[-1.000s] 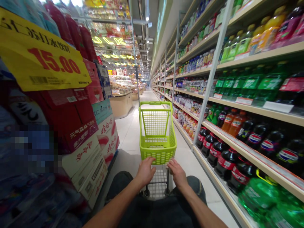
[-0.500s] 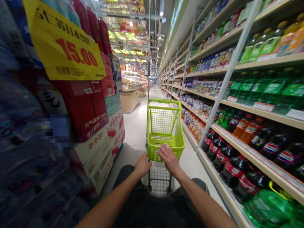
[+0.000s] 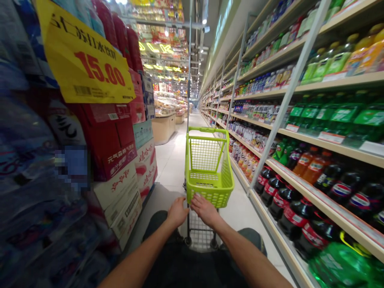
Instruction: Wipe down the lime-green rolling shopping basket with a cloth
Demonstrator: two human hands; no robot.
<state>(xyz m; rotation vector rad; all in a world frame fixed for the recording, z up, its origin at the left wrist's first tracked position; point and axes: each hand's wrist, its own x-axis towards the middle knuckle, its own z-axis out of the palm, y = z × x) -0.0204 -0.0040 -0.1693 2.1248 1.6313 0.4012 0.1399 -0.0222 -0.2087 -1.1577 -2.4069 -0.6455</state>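
A small lime-green shopping cart (image 3: 210, 180) with a grid-walled basket stands before me, nothing lying in the basket. My left hand (image 3: 178, 212) is closed at the basket's lower near-left corner, by the dark upright of the cart frame (image 3: 188, 224). Close beside it, my right hand (image 3: 204, 210) touches the lower near side of the basket with its fingers bent and together. Something small and pale shows at its fingertips, too little of it to name. My knees are spread on either side of the cart's lower rack (image 3: 200, 232).
Shelves of bottled drinks (image 3: 327, 136) line the right side. Stacked drink cartons (image 3: 120, 192), a yellow price sign (image 3: 93, 60) and wrapped bottle packs (image 3: 39, 224) rise on the left. A tiled aisle (image 3: 171, 160) runs ahead, past a display counter (image 3: 164, 127).
My right hand has come down and left, from the basket's near wall to its lower edge beside my left hand. The pale thing at its fingertips shows less. My left hand stays at the corner.
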